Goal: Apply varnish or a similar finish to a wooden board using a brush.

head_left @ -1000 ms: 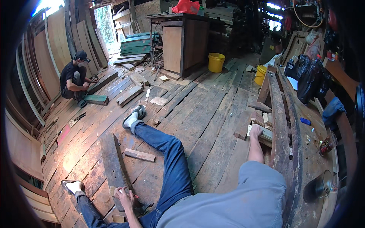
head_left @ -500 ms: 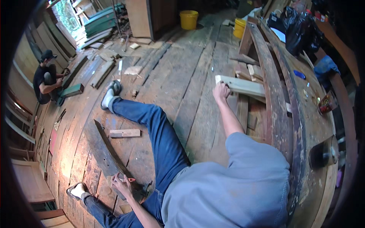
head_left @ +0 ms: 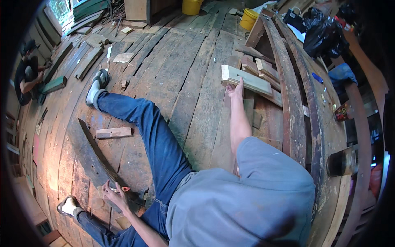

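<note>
Item: floor (head_left: 187, 82), broad worn planks, running grey to brown, showing dark gaps and scattering sawdust.

Item: surface (head_left: 331, 133), long, wooden, stained, standing along the right and bowing in the lens.

Item: dark timber (head_left: 84, 152), long, thick, rough-faced, lying on the floor between the person's legs; a small round hole is showing in its upper face. No cut is being made in it.

Item: pale timber (head_left: 249, 81), squared, smooth, greenish-cream, a small dark hole showing near its close end. It is lying beside the surface, its far end overlapping another board; I am not able to tell whether the two are touching. It is not yet coming away from the pile, as I am judging it.

Item: stacked offcuts (head_left: 267, 69), reddish and cream, lying just beyond, no hand touching them; these are remaining to be handled, if any are wanted.

Item: right hand (head_left: 235, 89), meeting the pale timber's close end, fingers loosely spreading; how firmly this grip is closing I cannot tell.

Item: left hand (head_left: 114, 194), fingers half curling over the dark timber; its grip's contents are escaping me.

Item: short block (head_left: 114, 132), reddish, part darker, lying apart.

Item: red-orange object (head_left: 125, 189), small, showing beside the left fingers.
</note>
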A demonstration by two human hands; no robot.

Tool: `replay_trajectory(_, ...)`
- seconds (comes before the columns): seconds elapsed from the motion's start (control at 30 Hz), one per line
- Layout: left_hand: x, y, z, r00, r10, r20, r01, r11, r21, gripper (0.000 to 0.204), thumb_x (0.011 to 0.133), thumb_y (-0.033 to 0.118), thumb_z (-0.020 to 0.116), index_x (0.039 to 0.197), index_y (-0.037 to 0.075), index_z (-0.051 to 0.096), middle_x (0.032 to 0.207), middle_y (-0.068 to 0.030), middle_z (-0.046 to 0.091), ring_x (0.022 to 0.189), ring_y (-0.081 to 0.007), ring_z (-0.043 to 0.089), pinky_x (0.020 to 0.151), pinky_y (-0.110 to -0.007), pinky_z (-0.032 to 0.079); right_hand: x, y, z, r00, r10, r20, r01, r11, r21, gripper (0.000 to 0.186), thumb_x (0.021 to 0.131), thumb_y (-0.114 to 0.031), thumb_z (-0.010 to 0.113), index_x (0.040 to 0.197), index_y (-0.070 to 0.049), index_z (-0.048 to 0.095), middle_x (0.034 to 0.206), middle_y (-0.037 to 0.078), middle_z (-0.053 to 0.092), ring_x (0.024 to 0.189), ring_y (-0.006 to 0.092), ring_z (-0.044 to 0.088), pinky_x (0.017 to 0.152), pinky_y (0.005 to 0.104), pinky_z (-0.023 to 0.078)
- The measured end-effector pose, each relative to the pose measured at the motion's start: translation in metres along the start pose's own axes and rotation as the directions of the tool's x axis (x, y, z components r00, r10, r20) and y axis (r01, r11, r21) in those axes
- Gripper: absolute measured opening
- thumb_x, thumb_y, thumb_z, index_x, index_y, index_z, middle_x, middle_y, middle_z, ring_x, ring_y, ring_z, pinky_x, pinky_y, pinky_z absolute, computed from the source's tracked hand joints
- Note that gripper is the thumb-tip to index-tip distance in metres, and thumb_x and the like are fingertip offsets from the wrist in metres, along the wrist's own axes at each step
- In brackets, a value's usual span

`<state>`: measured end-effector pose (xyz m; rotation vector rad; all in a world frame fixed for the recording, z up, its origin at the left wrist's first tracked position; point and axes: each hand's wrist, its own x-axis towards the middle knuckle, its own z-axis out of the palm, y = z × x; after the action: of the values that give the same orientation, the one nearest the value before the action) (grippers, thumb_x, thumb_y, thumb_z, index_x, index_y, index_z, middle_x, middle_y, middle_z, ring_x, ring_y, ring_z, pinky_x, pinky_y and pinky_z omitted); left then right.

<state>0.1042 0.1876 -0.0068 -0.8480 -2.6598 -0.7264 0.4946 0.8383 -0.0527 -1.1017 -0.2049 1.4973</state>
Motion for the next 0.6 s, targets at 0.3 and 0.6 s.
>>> replay_trajectory(0.3,0.007,0.011,-0.010,0.994,-0.106,-0.040,0.101,0.989,-0.112,0.039,0.088,0.019,0.065,0.123,0.003,0.055,0.121,-0.0185,0.049,0.117,-0.0344,0.044,0.102,-0.045,0.029,-0.009,0.032,-0.016,0.981,-0.108,0.161,0.056,0.952,0.302,0.041,0.090,-0.030,0.058,0.126,-0.011,0.056,0.120,0.006,0.062,0.110,0.0245,0.059,0.092,0.0431,0.050)
replay_trajectory(0.6,0.014,0.012,-0.017,0.994,-0.100,-0.042,0.090,0.977,-0.192,0.040,0.083,0.014,0.066,0.120,0.002,0.055,0.119,-0.0183,0.048,0.115,-0.0360,0.040,0.102,-0.047,0.028,-0.123,0.053,-0.071,0.986,-0.156,0.054,0.157,0.987,-0.024,0.070,0.092,-0.052,0.059,0.143,-0.008,0.040,0.141,0.010,0.049,0.129,0.0310,0.047,0.107,0.0495,0.039)
